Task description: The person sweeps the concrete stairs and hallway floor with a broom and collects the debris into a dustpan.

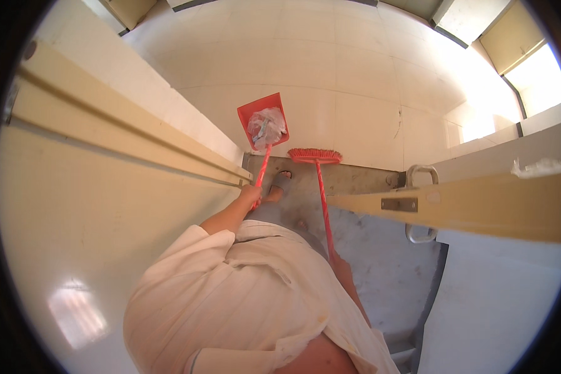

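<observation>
My left hand [252, 194] grips the red-and-white striped handle of a red plastic dustpan [280, 104]. Crumpled clear plastic [269, 123] lies in the pan, with a bluish strip showing in it. The dustpan is out in front of me, near the left side of the doorway. On my other side, my right hand [340, 265] is closed around the striped handle of a red broom [315, 157]. Its bristles point away from me, close to the line where the grey floor meets the pale tiles. Part of the right hand is hidden by my shirt.
A yellow door [477, 205] stands ajar on the right, with a metal pull handle [422, 174] on each face. At left is a yellow door panel or frame [121, 135]. Beyond the threshold, pale floor tiles [336, 61] stretch away. My sandalled foot [281, 181] is on grey floor.
</observation>
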Demonstrator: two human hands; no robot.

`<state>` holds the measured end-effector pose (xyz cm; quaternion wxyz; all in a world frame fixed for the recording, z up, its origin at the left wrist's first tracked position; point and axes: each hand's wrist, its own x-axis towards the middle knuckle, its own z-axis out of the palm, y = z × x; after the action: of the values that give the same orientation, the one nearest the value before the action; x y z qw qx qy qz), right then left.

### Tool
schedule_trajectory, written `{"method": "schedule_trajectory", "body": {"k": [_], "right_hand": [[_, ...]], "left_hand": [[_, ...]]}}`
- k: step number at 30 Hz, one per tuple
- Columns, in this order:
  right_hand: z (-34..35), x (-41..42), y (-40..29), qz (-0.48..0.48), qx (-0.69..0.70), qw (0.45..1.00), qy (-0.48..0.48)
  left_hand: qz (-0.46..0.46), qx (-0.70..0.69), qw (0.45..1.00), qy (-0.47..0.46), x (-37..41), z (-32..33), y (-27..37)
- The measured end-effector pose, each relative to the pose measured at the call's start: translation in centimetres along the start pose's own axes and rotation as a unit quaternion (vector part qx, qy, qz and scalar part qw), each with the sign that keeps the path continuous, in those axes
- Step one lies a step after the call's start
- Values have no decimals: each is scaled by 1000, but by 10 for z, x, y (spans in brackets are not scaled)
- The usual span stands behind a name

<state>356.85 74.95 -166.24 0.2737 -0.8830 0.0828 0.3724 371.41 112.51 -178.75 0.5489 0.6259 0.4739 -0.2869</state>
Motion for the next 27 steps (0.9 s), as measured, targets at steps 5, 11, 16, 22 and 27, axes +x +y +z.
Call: {"method": "schedule_trajectory", "body": {"k": [5,11,16,22,27], "right_hand": [[-30,62,-74,35,14,999,-12],[-28,59,-78,68,32,997,-6],[-1,105,-56,9,56,996,70],[-23,197,-78,-3,106,990,90],[-76,324,-102,-24,131,986,99]], "left_hand": [[-69,-36,997,-6,76,-16,91],[-75,-96,992,-11,81,-4,101],[-78,-82,994,-7,98,-7,111],[-101,-119,988,11,119,-21,125],[-131,-147,980,5,113,-28,154]]}}
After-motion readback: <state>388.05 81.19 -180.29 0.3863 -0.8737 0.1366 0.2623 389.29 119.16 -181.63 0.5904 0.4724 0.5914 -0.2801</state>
